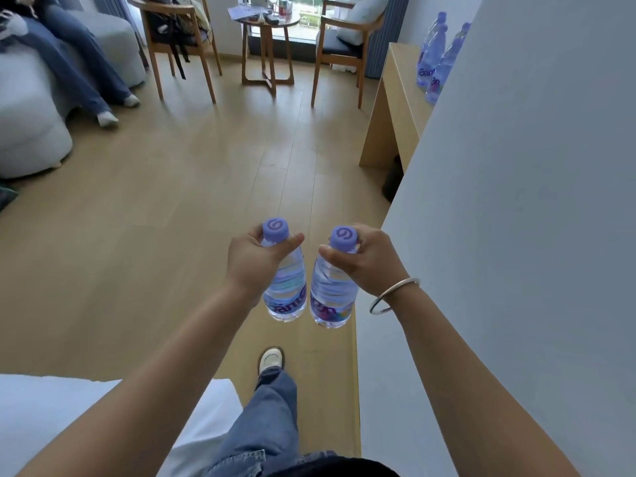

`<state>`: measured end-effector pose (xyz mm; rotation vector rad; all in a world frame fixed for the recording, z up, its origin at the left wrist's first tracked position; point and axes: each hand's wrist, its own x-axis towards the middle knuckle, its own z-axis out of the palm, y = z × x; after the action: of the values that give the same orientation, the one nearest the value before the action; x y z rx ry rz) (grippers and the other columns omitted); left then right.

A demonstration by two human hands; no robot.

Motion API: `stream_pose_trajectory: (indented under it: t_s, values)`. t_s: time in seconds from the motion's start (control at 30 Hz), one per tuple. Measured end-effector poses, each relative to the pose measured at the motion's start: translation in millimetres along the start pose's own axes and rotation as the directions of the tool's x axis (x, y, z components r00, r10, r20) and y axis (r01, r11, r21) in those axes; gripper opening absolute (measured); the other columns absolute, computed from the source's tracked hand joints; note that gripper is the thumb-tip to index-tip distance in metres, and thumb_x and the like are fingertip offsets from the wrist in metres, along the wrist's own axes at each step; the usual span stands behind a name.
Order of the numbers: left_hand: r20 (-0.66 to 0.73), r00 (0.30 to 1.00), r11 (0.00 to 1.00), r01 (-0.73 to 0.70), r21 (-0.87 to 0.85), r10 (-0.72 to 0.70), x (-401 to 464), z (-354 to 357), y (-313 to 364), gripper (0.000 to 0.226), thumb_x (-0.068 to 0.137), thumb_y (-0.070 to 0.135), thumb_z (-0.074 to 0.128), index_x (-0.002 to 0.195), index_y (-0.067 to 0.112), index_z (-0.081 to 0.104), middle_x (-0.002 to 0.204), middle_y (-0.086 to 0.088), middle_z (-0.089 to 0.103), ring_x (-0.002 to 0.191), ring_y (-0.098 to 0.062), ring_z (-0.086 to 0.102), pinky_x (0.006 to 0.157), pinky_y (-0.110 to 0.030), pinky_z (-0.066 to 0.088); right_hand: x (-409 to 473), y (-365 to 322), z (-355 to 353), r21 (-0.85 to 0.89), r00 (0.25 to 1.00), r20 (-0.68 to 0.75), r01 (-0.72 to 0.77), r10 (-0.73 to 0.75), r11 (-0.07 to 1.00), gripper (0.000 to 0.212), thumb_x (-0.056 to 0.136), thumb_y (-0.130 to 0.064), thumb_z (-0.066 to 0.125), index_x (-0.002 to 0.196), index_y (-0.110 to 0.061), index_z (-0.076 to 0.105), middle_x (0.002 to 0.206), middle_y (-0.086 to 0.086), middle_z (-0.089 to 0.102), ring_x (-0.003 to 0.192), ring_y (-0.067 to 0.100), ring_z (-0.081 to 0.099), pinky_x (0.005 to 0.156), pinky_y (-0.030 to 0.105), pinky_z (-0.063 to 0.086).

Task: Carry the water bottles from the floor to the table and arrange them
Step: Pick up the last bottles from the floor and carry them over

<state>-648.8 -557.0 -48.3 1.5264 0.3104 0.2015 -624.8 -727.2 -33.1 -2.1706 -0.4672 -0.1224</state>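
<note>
My left hand (253, 261) grips the neck of a clear water bottle with a purple cap (286, 290). A second, matching bottle (330, 297) hangs from my right hand (366, 258), which wears a silver bangle. Both bottles are upright, side by side and close together, held above the wooden floor in the middle of the view. Far right, a light wooden table (395, 87) stands against the wall, with a few more purple-capped bottles (434, 60) on it, partly hidden by the white wall corner (516, 201).
Two wooden chairs (179, 39) flank a small round side table (266, 46) by the window. A seated person's legs (86, 67) stretch out from a grey sofa at the left. A white bed corner (51, 414) lies at the lower left. My foot (271, 361) is on the floor.
</note>
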Motion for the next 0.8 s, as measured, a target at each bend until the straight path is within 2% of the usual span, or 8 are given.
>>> stream_pose_trajectory:
  t_s: [0.23,0.5,0.8]
  values:
    - [0.108,0.994,1.0,0.017,0.018,-0.019,158,26,20,0.013,0.07,0.016,0.08,0.073,0.021,0.068,0.063,0.011,0.068,0.059,-0.002,0.063,0.059,-0.013,0.052,139,37,7,-0.01,0.994,-0.082,-0.067,0.066,0.998,0.03,0.081,-0.023,0.069,0.077,0.005,0.063,0.07,0.022,0.061,0.067,0.036,0.056,0.062,0.039,0.048]
    - [0.201,0.979,0.996,-0.032,0.079,0.016,311,48,51,0.014,0.069,0.017,0.08,0.071,0.022,0.067,0.064,0.008,0.067,0.056,0.0,0.061,0.056,-0.009,0.048,274,73,11,0.005,0.962,-0.218,-0.167,0.164,0.986,0.034,0.079,-0.029,0.069,0.082,0.004,0.063,0.077,0.022,0.063,0.074,0.035,0.058,0.069,0.047,0.051]
    - [0.238,0.97,0.997,0.035,0.072,-0.051,441,87,34,0.015,0.068,0.018,0.081,0.07,0.024,0.067,0.058,0.017,0.068,0.055,0.005,0.062,0.052,-0.006,0.046,390,129,6,0.01,0.942,-0.253,-0.225,0.22,0.974,0.034,0.079,-0.028,0.07,0.079,0.005,0.062,0.076,0.024,0.062,0.073,0.037,0.058,0.068,0.049,0.05]
